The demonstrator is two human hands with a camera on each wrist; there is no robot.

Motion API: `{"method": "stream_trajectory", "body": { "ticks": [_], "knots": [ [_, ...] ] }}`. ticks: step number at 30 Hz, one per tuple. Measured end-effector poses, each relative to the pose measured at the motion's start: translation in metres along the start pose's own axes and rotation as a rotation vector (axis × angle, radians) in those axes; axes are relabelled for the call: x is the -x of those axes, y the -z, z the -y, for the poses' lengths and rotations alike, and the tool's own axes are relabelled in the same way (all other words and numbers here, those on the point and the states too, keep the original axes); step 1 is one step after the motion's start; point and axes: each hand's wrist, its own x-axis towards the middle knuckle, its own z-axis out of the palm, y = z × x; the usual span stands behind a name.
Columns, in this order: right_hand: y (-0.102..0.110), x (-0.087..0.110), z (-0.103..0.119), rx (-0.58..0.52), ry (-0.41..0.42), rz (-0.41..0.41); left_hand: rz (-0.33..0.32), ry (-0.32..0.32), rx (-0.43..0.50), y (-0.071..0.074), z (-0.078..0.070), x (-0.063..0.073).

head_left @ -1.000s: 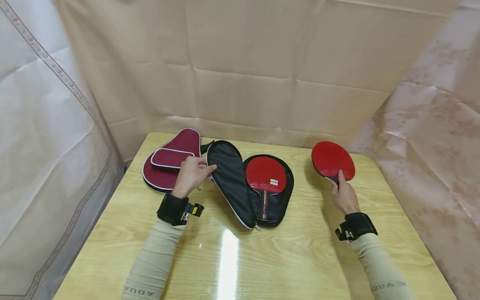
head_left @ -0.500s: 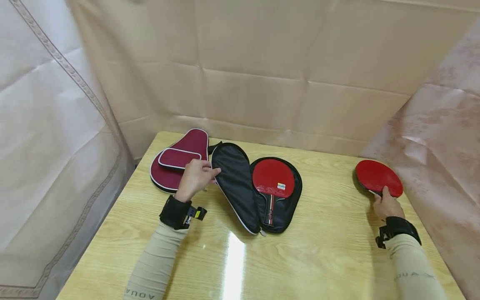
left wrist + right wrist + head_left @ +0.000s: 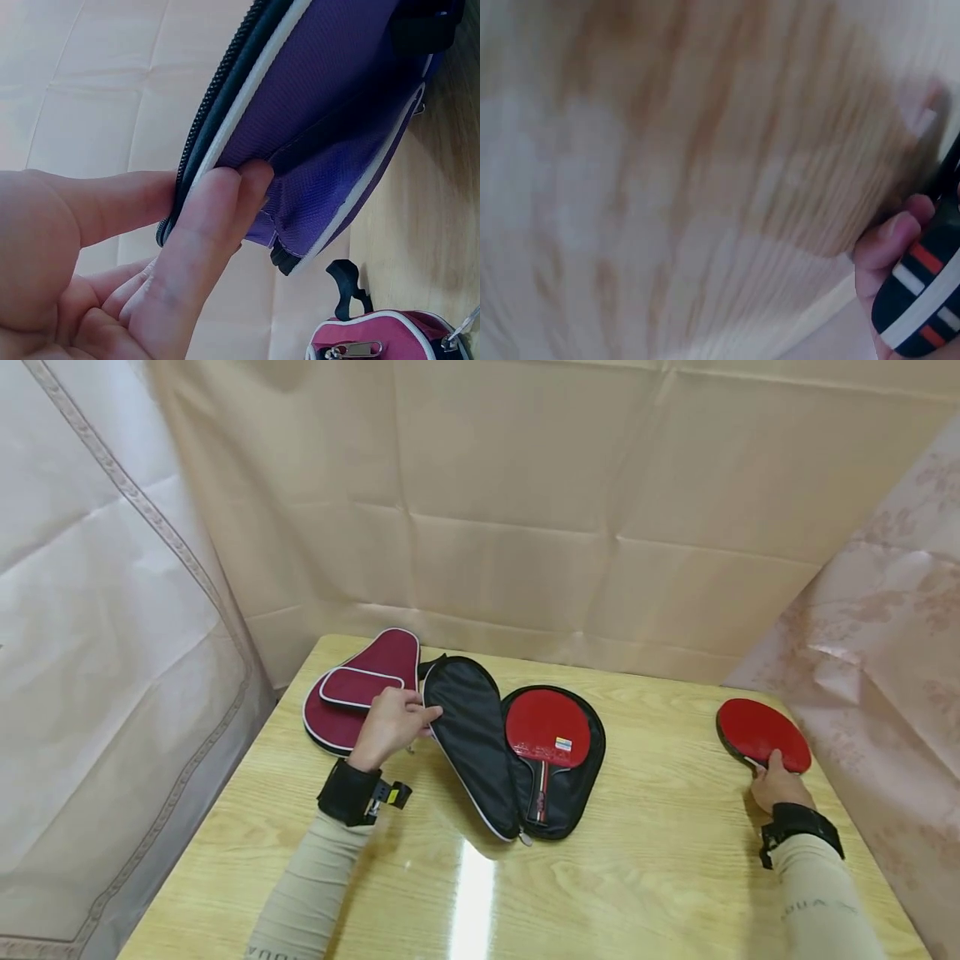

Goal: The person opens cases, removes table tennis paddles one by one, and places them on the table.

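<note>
Red table tennis paddle [image 3: 763,735], head view: near the right edge of the table [image 3: 660,868], its handle gripped in the right hand [image 3: 782,789]; whether the blade touches the wood cannot be told. Release over that edge could leave it overhanging, and a nudge might then tip it off. The left hand [image 3: 392,724] pinches the raised cover [image 3: 467,731] of the black-lined paddle case; a second red paddle [image 3: 547,727] lies in the other half, blade uppermost. Should the pinch slip, the cover would probably flop, perhaps onto that paddle; a sharp tug could drag the case and shift what lies in it. The maroon paddle case [image 3: 362,727] sits just beside the left hand, so a leftward pull might bump it. Left wrist view: fingers bear on both sides of the cover's zipper [image 3: 217,86] edge, purple outer face towards the camera. Hold appears shallow, at the rim only; likeliest slip point, in my judgement. Right wrist view: curled fingers round the striped handle [image 3: 915,304]; blade out of frame, table grain blurred. Contact unconfirmed here too, so letting go early risks a drop.
</note>
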Motion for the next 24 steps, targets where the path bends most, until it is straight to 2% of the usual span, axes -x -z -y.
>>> {"method": "stream_trajectory", "body": {
  "ticks": [9,14,20,24],
  "knots": [
    [-0.001,-0.001,0.004,0.035,-0.150,0.003,0.016,0.011,0.034,-0.002,-0.004,-0.001],
    [-0.001,0.001,0.007,0.115,-0.206,0.031,0.030,0.012,0.041,-0.002,-0.005,-0.003],
    [-0.002,0.008,0.018,0.121,-0.219,-0.024,0.018,0.011,0.032,-0.001,-0.006,-0.001],
    [-0.001,0.009,0.021,0.103,-0.215,-0.005,0.019,0.008,0.029,-0.001,-0.006,-0.002]
  ]
}}
